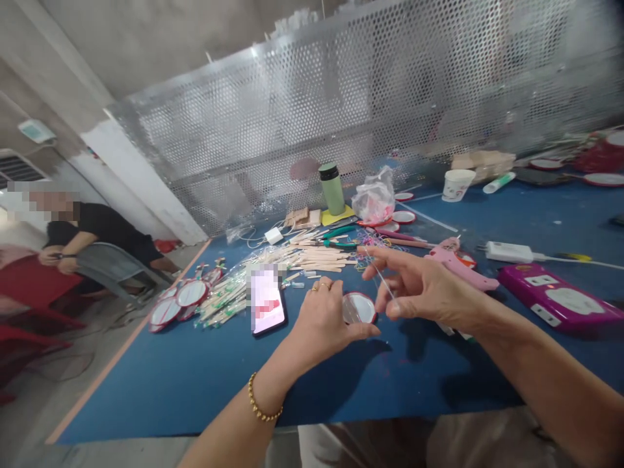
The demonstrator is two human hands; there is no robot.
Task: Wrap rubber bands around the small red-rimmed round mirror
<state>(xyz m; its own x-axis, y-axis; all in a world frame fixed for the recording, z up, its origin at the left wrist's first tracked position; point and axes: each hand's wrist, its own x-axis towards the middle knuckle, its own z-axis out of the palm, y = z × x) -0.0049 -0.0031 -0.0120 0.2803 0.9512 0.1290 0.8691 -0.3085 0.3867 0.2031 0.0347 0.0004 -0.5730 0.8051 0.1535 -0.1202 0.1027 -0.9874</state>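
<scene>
A small round drum (pixel 359 308) with a white face and red rim is tilted at the middle of the table's near side. Wrapped against its left side is my left hand (pixel 322 318), fingers bent and thumb stretched along the lower edge; a gold bead bracelet circles the wrist. My right hand (pixel 414 286) hovers just right of the drum. Between its thumb and fingers runs a thin clear strand (pixel 383 284), whose kind I cannot make out. Behind the right hand lies a pink glue gun (pixel 461 265), partly covered by it.
A phone (pixel 266 302) lies left of my hands, near wooden sticks (pixel 322 258) and several finished-looking drums (pixel 191 294). Behind stand a green bottle (pixel 332 192) and a paper cup (pixel 457 186). A purple power box (pixel 560 296) sits right. A seated person (pixel 107 227) is far left.
</scene>
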